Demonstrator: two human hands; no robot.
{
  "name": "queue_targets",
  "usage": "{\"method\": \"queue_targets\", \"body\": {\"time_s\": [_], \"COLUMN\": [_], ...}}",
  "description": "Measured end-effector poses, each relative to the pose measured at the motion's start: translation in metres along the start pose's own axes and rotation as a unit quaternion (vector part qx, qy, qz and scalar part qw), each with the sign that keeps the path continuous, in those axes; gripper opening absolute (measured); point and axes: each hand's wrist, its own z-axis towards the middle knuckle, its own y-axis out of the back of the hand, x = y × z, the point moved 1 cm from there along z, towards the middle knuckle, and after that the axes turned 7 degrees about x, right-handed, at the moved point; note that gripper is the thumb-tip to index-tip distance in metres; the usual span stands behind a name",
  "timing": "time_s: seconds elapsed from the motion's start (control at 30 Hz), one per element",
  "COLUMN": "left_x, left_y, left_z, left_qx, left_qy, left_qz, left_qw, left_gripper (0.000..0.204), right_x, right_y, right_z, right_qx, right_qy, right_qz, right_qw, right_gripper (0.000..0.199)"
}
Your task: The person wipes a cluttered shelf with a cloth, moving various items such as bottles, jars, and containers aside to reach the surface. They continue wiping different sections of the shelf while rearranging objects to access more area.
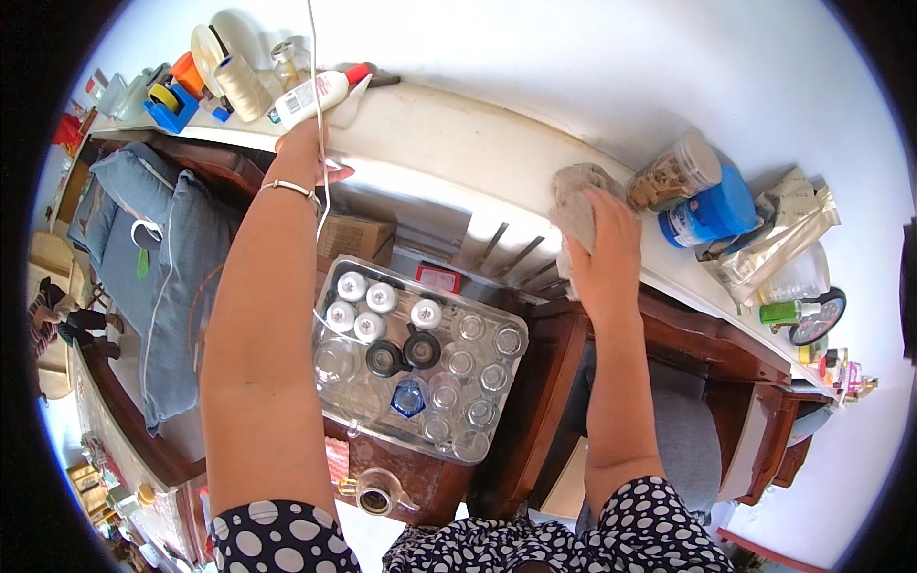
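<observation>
Nearest us, our two bare forearms rise from polka-dot sleeves, and between them, below the ledge, lies a clear plastic tray (330,358) of small jars, some with white caps, two with black ones; it seems set there to keep the little jars together and within reach. Further out, our right hand (608,250) is closed around a grey cloth (576,199), fingers curled over its top, pressing it against the front edge of the white tabletop (449,134); the cloth bulges out above and to the left of the hand, so we judge it is bunched that way to give a firm pad for wiping. Our left hand (306,153), a thin bangle at its wrist, rests at the tabletop's edge just below a white squeeze bottle (315,94) with a red tip, which lies on its side; whether the fingers grip anything we cannot tell, since they are turned away from us. A thin white cord hangs down past this hand. Beyond, at the far left, stand a cream thread spool (241,86) and a blue tape dispenser (172,107); at the far right sit a clear jar (676,172) and a blue tub (712,215), just beside the cloth.
</observation>
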Motion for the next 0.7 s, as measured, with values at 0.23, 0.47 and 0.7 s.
{"method": "queue_targets", "body": {"time_s": [0.23,0.47,0.7], "left_x": [-0.004,-0.005,0.002], "left_y": [-0.009,-0.016,0.001], "left_z": [-0.023,-0.027,0.005], "left_qx": [-0.03,-0.027,0.082], "left_qy": [0.004,0.006,-0.03], "left_qz": [-0.011,-0.003,0.018], "left_qw": [0.999,1.0,0.996], "left_gripper": [0.058,0.049,0.055], "right_x": [0.025,0.08,0.084], "right_y": [-0.039,-0.113,-0.094], "right_z": [0.076,0.141,0.148], "right_qx": [0.078,0.031,0.028], "right_qy": [0.036,0.134,0.078], "right_qz": [0.036,0.108,0.261], "right_qw": [0.996,0.985,0.962], "right_gripper": [0.043,0.03,0.032]}}
